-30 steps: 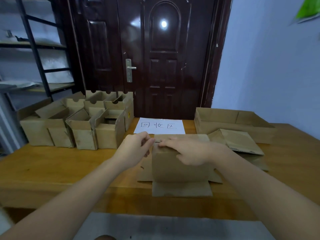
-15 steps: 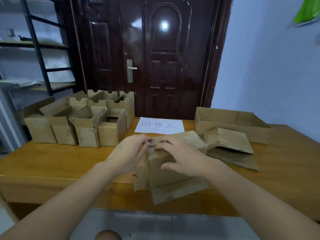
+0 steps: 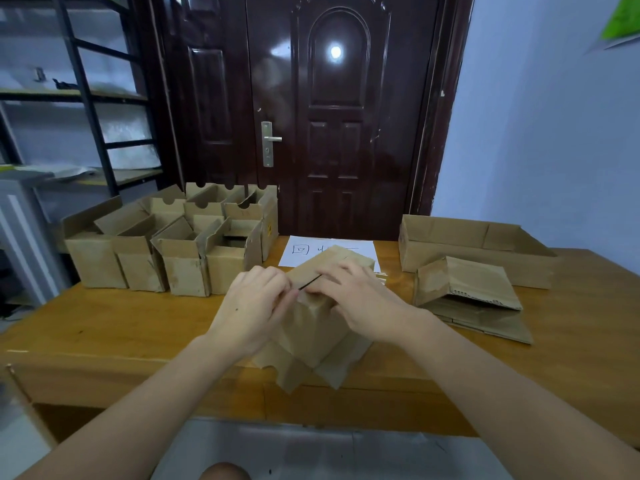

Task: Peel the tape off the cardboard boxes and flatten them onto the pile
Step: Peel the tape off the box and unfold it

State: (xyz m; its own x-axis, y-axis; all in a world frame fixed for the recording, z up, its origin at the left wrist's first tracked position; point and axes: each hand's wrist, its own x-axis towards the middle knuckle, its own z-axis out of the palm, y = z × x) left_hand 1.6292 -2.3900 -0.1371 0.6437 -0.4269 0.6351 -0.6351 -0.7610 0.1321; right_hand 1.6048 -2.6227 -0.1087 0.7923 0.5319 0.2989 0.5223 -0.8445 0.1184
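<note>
A small brown cardboard box (image 3: pixel 317 332) stands upside down near the table's front edge, turned corner-on to me, its loose flaps splayed beneath it. My left hand (image 3: pixel 254 308) grips the box's top left edge, fingers curled at the seam. My right hand (image 3: pixel 360 301) lies over the top of the box with its fingertips at the same dark seam. Whether tape is pinched there is too small to tell. A pile of flattened boxes (image 3: pixel 474 299) lies to the right on the table.
Several open cardboard boxes (image 3: pixel 173 244) stand in a cluster at the table's back left. A wide shallow carton (image 3: pixel 474 240) sits at the back right. A white paper sign (image 3: pixel 329 251) lies behind the box. The wooden table (image 3: pixel 114 327) stands before a dark door.
The box has rotated from square-on to corner-on. Both hands stayed at the top seam and turned with it.
</note>
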